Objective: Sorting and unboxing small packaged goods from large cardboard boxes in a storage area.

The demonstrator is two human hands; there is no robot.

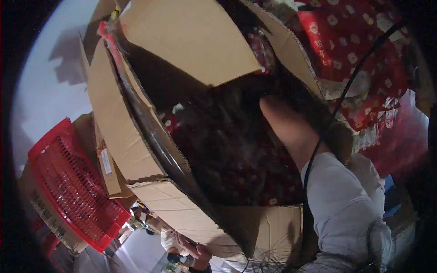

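Note:
A large open cardboard box (136, 150) fills the middle of the view, its flaps (191, 41) folded up and outward. Inside it lies a dark heap of red packets with a white flower pattern (236, 159). My right arm, in a pale grey sleeve, reaches in from the lower right. My right hand (272, 108) goes down into the shadowed far part of the box, and its fingers are lost in the dark. My left hand is out of view.
A red plastic crate (73, 186) stands at the left, beside more cardboard boxes (107, 168). Several more red flowered packets (355, 54) are piled at the upper right. A black cord (346, 91) runs across them. Another person's hands (195, 249) show small at the bottom.

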